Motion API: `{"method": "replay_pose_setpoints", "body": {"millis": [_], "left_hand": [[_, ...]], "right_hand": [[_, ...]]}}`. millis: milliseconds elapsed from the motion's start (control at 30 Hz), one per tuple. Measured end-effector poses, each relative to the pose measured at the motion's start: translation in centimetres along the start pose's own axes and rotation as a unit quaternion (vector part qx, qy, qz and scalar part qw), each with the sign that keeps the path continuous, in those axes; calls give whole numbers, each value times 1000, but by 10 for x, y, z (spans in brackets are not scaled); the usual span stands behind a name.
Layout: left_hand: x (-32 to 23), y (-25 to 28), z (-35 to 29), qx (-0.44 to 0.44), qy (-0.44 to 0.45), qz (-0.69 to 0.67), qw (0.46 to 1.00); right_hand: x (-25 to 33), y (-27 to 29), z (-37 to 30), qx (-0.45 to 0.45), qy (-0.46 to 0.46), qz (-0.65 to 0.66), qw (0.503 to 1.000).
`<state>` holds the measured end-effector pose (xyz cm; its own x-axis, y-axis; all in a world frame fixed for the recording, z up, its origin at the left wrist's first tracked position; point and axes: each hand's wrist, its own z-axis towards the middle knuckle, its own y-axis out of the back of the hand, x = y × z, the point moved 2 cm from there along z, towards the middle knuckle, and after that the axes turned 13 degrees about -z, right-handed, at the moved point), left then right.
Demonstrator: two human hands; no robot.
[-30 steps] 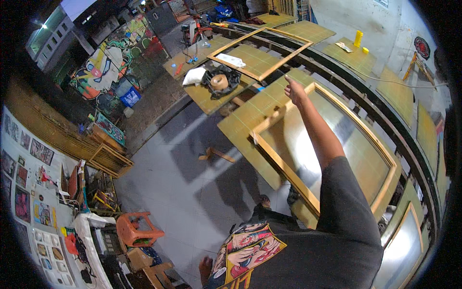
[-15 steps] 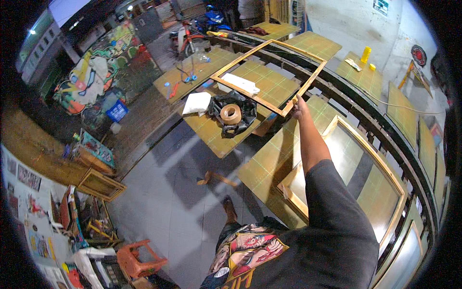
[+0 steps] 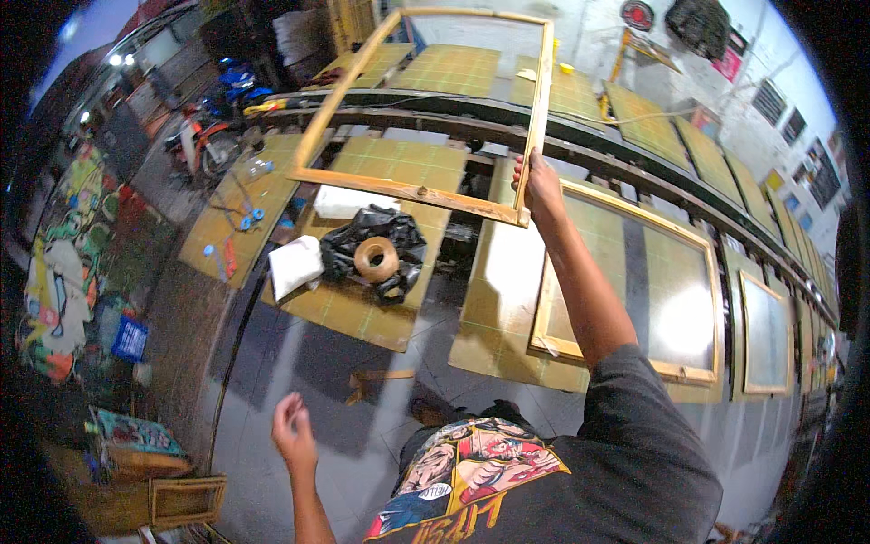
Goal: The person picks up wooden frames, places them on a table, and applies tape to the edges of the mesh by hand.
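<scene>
My right hand (image 3: 542, 189) is closed round the right rail of an empty wooden frame (image 3: 408, 191), near its lower corner. The frame is held up and tilted above the tables, and things behind show through its opening. My left hand (image 3: 294, 431) hangs low over the floor, holding nothing, its fingers loosely bent. Beyond it, a brown tape roll (image 3: 390, 265) rests on a crumpled black plastic bag (image 3: 408, 231). A white packet (image 3: 296, 267) lies left of the bag. To the right, partly behind my right forearm, a wooden frame with translucent mesh (image 3: 713, 308) lies on a board.
Boards with green grid lines (image 3: 489, 349) stand in rows along dark rails. Blue-handled scissors (image 3: 252, 218) and a bottle (image 3: 261, 168) lie on the far-left board. A smaller meshed frame (image 3: 749, 335) is at right. A motorbike (image 3: 204, 145) stands far left.
My view has turned to the right. The empty frame, still in my right hand, is raised and more upright. My left hand has come into view at the lower left.
</scene>
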<state>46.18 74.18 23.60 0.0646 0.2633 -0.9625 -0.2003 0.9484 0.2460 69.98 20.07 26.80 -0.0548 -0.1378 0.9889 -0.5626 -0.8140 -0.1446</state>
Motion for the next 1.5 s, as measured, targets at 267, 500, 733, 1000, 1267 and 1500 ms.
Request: {"method": "replay_pose_setpoints", "body": {"millis": [267,500,733,1000,1267,1500], "left_hand": [[-116,-277,24,335,121,-612,706],[-167,-351,-36,259,230,-532,773],[-112,-394,-4,383,267,-366,805],[-52,-475,-2,418,242,-224,846],[-14,-500,-20,395,232,-156,875],[-14,-495,-4,369,-103,163,909]], "right_hand": [[47,62,-224,-140,110,140,974],[21,173,-320,-70,190,-29,979],[14,439,-326,-257,103,185,943],[-56,521,-340,-368,-100,37,924],[-86,541,-345,-385,-179,-31,905],[-87,530,-346,-391,-213,-73,892]]}}
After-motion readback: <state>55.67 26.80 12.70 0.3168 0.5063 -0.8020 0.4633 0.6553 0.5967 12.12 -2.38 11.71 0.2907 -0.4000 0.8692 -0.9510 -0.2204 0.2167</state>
